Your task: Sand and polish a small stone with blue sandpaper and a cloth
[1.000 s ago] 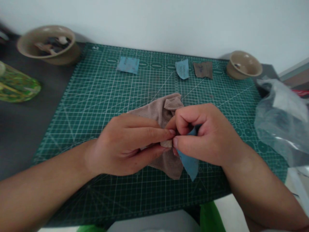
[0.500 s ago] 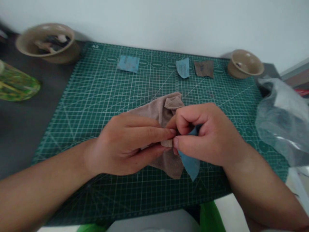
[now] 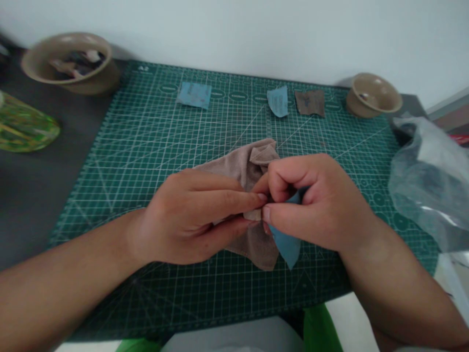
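My left hand (image 3: 194, 215) is closed, thumb and fingers pinching a small pale piece (image 3: 252, 215); most of it is hidden, so I cannot make out its kind. My right hand (image 3: 315, 205) is closed on a bent blue sheet piece (image 3: 287, 244), which looks like sandpaper and hangs below the thumb. The fingertips of both hands meet at the small pale piece. Beneath them a crumpled brown cloth (image 3: 234, 161) lies on the green cutting mat (image 3: 146, 142), partly covered by the hands.
Along the back of the mat lie a printed blue square (image 3: 195, 94), a curled blue piece (image 3: 278, 101) and a brown square (image 3: 309, 102). A large bowl (image 3: 91, 80) with mixed bits stands left, a smaller bowl (image 3: 373, 98) right. A clear plastic bag (image 3: 421, 181) overlaps the right edge.
The hands stay together in nearly the same place. My right hand and the hanging blue piece have shifted very slightly; the blue piece's lower tip is a little higher.
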{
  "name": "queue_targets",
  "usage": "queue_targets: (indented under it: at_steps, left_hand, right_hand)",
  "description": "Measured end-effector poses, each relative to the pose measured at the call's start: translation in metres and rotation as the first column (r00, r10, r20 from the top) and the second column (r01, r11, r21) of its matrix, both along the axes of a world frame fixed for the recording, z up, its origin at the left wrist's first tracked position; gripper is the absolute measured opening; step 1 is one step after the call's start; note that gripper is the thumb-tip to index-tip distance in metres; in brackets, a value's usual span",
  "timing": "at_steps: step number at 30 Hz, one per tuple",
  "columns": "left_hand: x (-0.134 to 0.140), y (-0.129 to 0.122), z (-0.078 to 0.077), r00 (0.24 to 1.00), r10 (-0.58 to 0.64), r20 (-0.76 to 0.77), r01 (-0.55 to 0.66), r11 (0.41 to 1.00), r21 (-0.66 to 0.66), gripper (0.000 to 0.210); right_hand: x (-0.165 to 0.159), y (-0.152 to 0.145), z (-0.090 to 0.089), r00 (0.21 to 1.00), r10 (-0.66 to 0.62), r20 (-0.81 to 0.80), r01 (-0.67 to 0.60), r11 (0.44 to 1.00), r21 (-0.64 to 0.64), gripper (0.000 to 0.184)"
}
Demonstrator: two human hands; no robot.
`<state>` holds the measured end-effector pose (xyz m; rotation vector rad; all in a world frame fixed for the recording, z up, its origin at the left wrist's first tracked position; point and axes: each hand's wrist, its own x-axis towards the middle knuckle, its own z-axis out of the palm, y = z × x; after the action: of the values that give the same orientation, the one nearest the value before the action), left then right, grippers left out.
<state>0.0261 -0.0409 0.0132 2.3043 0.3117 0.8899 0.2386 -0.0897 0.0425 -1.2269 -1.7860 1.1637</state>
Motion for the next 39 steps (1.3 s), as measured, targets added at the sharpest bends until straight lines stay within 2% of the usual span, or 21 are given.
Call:
queue_targets:
  at_steps: [6,16,20,22,23,26,28,32,34,39]
  left_hand:
    - [0.0006,-0.0016,-0.0010,0.999,0.042,0.009,-0.039,0.982,-0.182,0.020]
    - [-0.0009,-0.0011,0.0004,1.000,0.016,0.012,-0.013,0.983,-0.181,0.026]
    - [-0.0001,-0.0016,0.0022,0.996,0.054,0.069,-0.030,0.949,-0.314,0.026]
    - [0.0004,-0.0008,0.0019,0.993,0.065,0.099,-0.010,0.878,-0.478,0.023]
    - [0.0007,-0.0001,0.0014,0.992,0.052,0.114,0.023,0.815,-0.579,0.021]
    - [0.0022,0.0022,-0.0010,0.986,-0.026,0.167,0.154,0.539,-0.828,0.017]
    - [0.0033,0.0038,-0.0016,0.972,-0.055,0.227,0.230,0.378,-0.897,0.016]
    - [0.0046,0.0068,0.0025,0.961,-0.016,0.275,0.275,0.130,-0.953,0.018]
    - [0.0051,0.0078,0.0048,0.965,-0.003,0.263,0.263,0.055,-0.963,0.021]
    - [0.0079,0.0053,0.0006,0.982,-0.005,0.188,0.187,-0.014,-0.982,0.033]
  right_hand:
    - [-0.0002,-0.0010,-0.0003,1.000,-0.011,0.016,0.011,1.000,0.011,0.031]
    - [-0.0003,-0.0013,-0.0017,1.000,-0.007,0.004,0.007,1.000,-0.010,0.028]
    - [0.0012,0.0001,0.0008,0.996,-0.034,-0.081,0.027,0.996,-0.088,0.029]
    - [0.0021,0.0010,0.0025,0.991,-0.049,-0.127,0.033,0.992,-0.124,0.029]
    - [0.0026,0.0014,0.0031,0.987,-0.052,-0.149,0.031,0.990,-0.141,0.029]
    - [0.0042,0.0026,0.0037,0.980,-0.047,-0.192,0.012,0.984,-0.180,0.030]
    - [0.0055,0.0036,0.0034,0.979,-0.043,-0.198,0.007,0.984,-0.180,0.031]
    - [0.0074,0.0060,0.0018,0.973,-0.041,-0.228,0.007,0.989,-0.147,0.031]
    - [0.0074,0.0066,0.0007,0.964,-0.067,-0.256,0.036,0.992,-0.121,0.032]
    - [0.0056,0.0061,-0.0019,0.950,-0.138,-0.279,0.142,0.990,-0.008,0.030]
